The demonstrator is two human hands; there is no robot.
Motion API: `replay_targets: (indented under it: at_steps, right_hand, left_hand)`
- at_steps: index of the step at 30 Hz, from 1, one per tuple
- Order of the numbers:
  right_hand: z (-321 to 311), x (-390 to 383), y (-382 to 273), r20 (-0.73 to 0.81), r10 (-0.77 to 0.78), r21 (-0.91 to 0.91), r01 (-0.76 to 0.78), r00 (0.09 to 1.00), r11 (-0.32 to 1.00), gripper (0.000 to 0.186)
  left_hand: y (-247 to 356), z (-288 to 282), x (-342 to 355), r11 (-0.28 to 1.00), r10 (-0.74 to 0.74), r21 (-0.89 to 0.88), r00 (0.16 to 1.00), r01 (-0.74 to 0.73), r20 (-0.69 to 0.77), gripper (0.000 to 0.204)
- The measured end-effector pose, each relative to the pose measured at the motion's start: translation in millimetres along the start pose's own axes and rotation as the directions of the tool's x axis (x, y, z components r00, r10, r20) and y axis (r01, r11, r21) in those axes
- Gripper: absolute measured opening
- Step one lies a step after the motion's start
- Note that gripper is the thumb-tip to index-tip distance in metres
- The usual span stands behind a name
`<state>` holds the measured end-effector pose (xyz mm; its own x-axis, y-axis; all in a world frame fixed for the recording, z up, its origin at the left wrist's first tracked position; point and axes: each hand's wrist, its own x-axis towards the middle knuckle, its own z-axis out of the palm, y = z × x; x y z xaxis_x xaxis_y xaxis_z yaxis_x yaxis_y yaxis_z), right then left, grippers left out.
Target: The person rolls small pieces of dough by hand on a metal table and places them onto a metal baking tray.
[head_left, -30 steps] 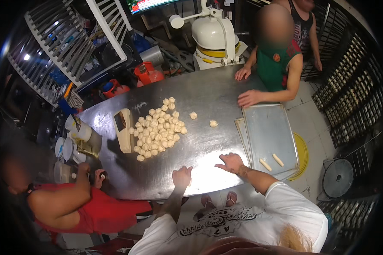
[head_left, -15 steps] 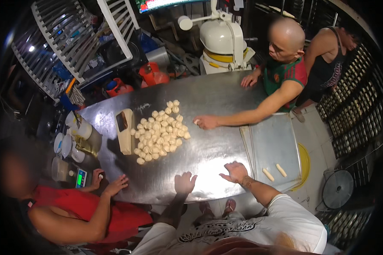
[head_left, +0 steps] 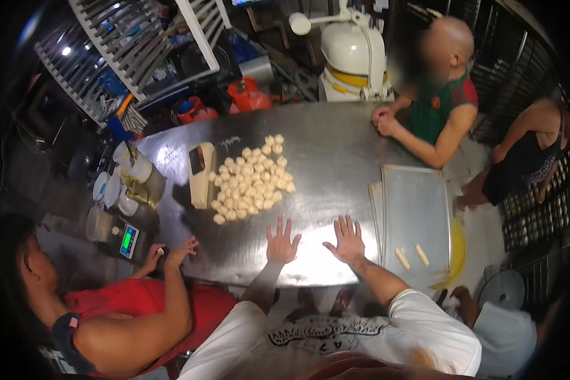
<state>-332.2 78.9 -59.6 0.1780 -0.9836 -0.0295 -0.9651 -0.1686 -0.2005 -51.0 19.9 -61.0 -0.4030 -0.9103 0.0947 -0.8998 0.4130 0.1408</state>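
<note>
Both my hands lie palm down near the front edge of the steel table [head_left: 323,155], fingers spread. My left hand [head_left: 282,244] holds nothing and is closest to the pile of pale dough balls [head_left: 250,183] beyond it. To its right, my right hand [head_left: 346,242], likewise bare, rests beside a flat metal tray [head_left: 418,196]. Two dough sticks [head_left: 401,258] are on the tray's near end. Left of the balls is a long slab of dough [head_left: 199,190] with a dark, flat piece on its far end.
At left, a co-worker in red sits by a digital scale [head_left: 128,240] and several tubs [head_left: 140,170]. Across the table, a co-worker in green leans on the far right corner. A white machine [head_left: 354,54] stands behind. Other people are at right, near racks.
The co-worker in green has drawn an arm back from the dough balls; both their hands are now together. My fingers have straightened on the table. Another person has appeared at lower right.
</note>
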Motion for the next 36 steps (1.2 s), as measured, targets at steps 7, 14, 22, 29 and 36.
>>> replay_targets:
  at_steps: [7, 14, 22, 29, 36]
  right_hand:
    - [0.1, -92.8, -12.0, 0.105, 0.019, 0.147, -0.035, 0.994, 0.988, 0.095]
    - [-2.0, 34.8, -15.1, -0.042, 0.005, 0.037, -0.004, 0.999, 0.999, 0.094]
    - [34.6, -39.2, -3.2, 0.106, -0.090, -0.184, 0.109, 0.990, 0.977, 0.087]
    - [-6.1, 4.3, -19.4, -0.003, 0.043, -0.073, -0.043, 0.999, 0.996, 0.092]
    - [-10.1, 39.0, -2.9, 0.043, 0.060, -0.150, -0.053, 0.997, 0.987, 0.095]
  left_hand:
    - [33.6, -3.5, -79.9, 0.993, -0.091, -0.046, 0.967, 0.105, 0.238, 0.075]
    - [-3.4, 6.8, 42.2, 0.965, -0.259, -0.078, 0.961, 0.252, -0.100, 0.073]
    - [38.8, 17.2, -43.1, 0.984, -0.122, 0.118, 0.989, 0.130, -0.079, 0.069]
    - [22.4, 9.2, -4.5, 0.980, -0.188, 0.039, 0.976, 0.194, -0.113, 0.061]
    - [7.7, 15.1, 26.8, 0.997, -0.043, -0.079, 0.964, 0.023, -0.264, 0.058]
